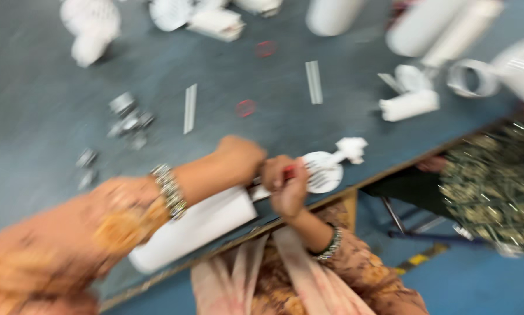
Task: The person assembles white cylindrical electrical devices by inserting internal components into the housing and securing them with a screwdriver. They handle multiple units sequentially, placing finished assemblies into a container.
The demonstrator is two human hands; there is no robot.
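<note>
Blurry shot: both hands, left hand [238, 160] and right hand [285, 184], clenched on a white tube [195, 224] by its round white cap [323, 172]. 2 red rings [245, 108] lie unused, so plenty left.

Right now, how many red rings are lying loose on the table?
2. One red ring lies near the top centre, the other red ring mid-table, between two flat white strips. The frame is blurred; the right hand pinches something red that could be a third.
</note>
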